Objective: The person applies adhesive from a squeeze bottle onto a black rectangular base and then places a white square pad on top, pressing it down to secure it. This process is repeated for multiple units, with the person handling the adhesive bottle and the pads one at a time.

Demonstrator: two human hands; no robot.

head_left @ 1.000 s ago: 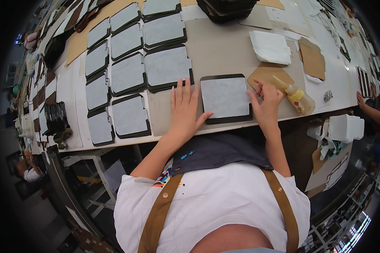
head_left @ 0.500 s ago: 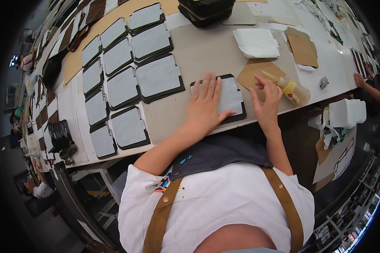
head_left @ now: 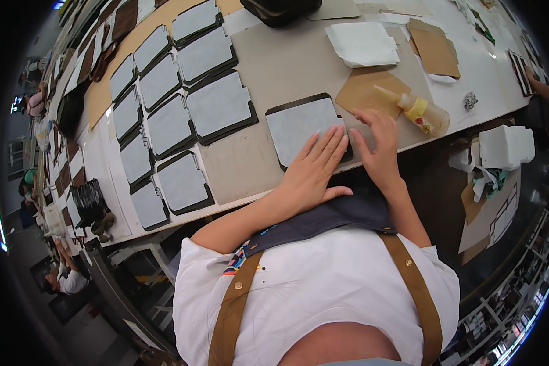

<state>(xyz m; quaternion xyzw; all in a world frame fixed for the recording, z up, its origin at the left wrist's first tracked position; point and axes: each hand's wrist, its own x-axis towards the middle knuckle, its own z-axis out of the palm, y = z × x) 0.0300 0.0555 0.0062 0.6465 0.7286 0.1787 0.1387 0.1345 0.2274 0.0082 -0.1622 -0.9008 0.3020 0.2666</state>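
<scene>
A light grey sheet on a black backing piece [head_left: 297, 124] lies at the table's front edge before me. My left hand [head_left: 316, 166] rests flat on its lower right part, fingers stretched out and close together, thumb apart. Just right of that piece is my right hand [head_left: 379, 149], its fingers loosely bent and apart from the thumb, with nothing held. Its fingertips are near the piece's right edge; whether they touch it I cannot tell. Beyond this hand a squeeze bottle with a yellow band [head_left: 426, 116] lies on its side, its nozzle over a brown card [head_left: 363, 91].
Several stacks of similar grey-and-black pieces [head_left: 219, 107] stand in rows on the left. White sheets [head_left: 363, 44], brown cards [head_left: 434, 49] and a crumpled silvery lump [head_left: 470, 100] lie right. A dark object [head_left: 280, 9] stands at the back. A white bundle [head_left: 505, 147] sits below the table's right side.
My left hand has slid toward me and to the right across the grey sheet, uncovering its upper left part. My right hand stays beside the piece. The view has shifted slightly.
</scene>
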